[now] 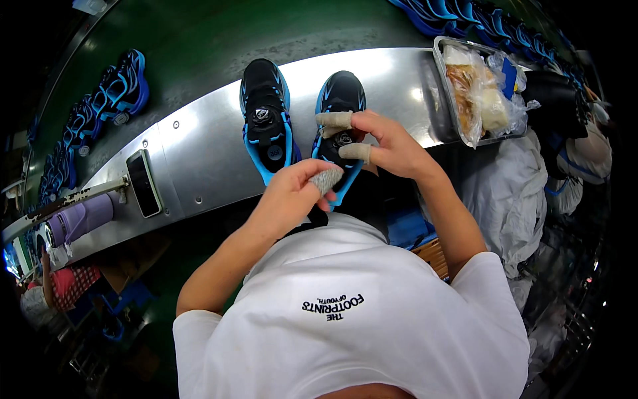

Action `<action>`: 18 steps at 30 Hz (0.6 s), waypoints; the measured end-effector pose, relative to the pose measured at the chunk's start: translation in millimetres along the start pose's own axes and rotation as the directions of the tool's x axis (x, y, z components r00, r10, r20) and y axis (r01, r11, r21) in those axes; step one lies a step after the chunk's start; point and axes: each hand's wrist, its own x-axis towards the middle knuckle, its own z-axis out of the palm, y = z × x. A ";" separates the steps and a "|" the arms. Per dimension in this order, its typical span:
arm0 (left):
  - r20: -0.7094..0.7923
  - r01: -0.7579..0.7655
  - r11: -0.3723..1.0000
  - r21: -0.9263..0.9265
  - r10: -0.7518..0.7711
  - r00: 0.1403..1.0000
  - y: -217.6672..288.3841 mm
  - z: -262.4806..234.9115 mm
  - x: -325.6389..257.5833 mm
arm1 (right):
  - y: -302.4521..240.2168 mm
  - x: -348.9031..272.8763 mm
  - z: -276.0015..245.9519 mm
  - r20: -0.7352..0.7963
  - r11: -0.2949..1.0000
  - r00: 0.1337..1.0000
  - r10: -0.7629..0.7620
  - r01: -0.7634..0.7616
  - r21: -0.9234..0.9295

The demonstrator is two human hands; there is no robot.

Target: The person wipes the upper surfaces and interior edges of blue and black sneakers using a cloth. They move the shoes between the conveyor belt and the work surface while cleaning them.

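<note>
A black and blue sneaker (343, 93) with a round dial on its upper stands on the metal ledge (199, 133), toe pointing away from me. My left hand (292, 193) is closed at its near end, around the collar; a grey cot covers a digit, and part of the grip is hidden. Over the upper hovers or rests my right hand (392, 143), thumb and forefinger in beige finger cots, spread apart on either side of the dial. To the left stands the matching sneaker (266, 100), touched by neither hand.
A phone (143, 183) and a lilac tumbler (80, 218) lie on the left. At right, a clear tray (458, 93) holds bagged items. More blue-black shoes line the green surface, at far left (119, 86) and far right (465, 20). White plastic sheeting (508, 199) hangs beside me.
</note>
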 end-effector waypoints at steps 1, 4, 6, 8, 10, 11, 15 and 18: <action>-0.018 0.034 0.999 -0.040 -0.034 0.999 -3.5 5.1 3.1 | -3.0 -0.3 0.6 -0.011 0.991 1.000 0.005 -0.006 -0.135; -0.051 0.079 0.972 -0.219 -0.092 0.994 -5.1 12.9 8.9 | -2.4 -4.5 9.5 -0.115 0.963 0.991 0.067 -0.095 -0.253; -0.066 0.086 0.931 -0.354 -0.116 0.991 -1.4 13.4 12.2 | 0.1 -2.6 7.8 -0.115 0.985 0.992 0.048 -0.066 -0.160; -0.014 0.155 0.937 -0.314 -0.168 0.986 6.4 13.8 11.1 | 3.6 -1.1 5.1 -0.115 0.997 0.993 0.030 -0.037 -0.062; 0.007 0.140 0.921 -0.365 -0.147 0.989 -1.8 14.0 19.3 | 9.0 -0.3 -2.6 0.019 0.994 0.997 -0.074 0.075 -0.075; 0.027 0.121 0.902 -0.415 -0.121 0.992 -5.3 15.3 22.8 | 11.0 0.9 1.2 0.006 0.989 0.999 0.034 -0.034 0.141; -0.053 0.059 0.877 -0.477 -0.095 0.994 -12.9 27.1 22.7 | 0.7 -7.3 23.9 -0.281 0.987 0.958 0.060 -0.100 -0.129; -0.061 0.077 0.898 -0.433 -0.115 0.991 -1.5 30.0 20.1 | 6.3 -9.5 31.8 -0.370 0.970 0.927 -0.066 -0.028 -0.243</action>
